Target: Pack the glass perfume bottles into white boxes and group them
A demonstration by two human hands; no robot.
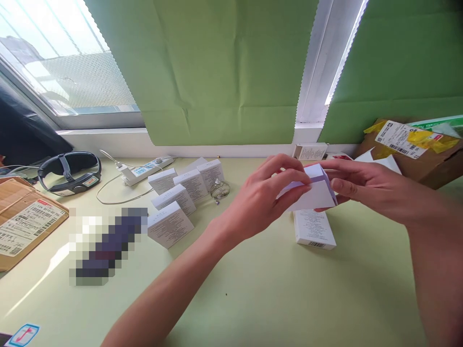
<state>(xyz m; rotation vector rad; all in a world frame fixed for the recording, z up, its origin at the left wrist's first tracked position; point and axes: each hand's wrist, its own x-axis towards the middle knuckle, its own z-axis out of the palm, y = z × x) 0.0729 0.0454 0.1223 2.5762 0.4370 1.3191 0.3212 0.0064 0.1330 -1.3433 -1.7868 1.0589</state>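
Note:
Both my hands hold a small white box (315,192) with a lilac edge, raised above the pale green table (253,289). My left hand (265,195) pinches its left side, fingers curled over the top. My right hand (361,185) grips its right end, thumb beneath and fingers along the top. Directly below lies another white box (313,229), flat with its printed side up. To the left, several matching white boxes (181,200) stand in a row, and a small round glass bottle (219,189) sits beside them.
A power strip (144,169) with cable lies near the window sill. A dark headset (70,171) rests at far left, beside a labelled cardboard parcel (25,224). Another opened carton (415,149) with yellow tape sits at back right. A blurred patch (108,243) covers something left of centre.

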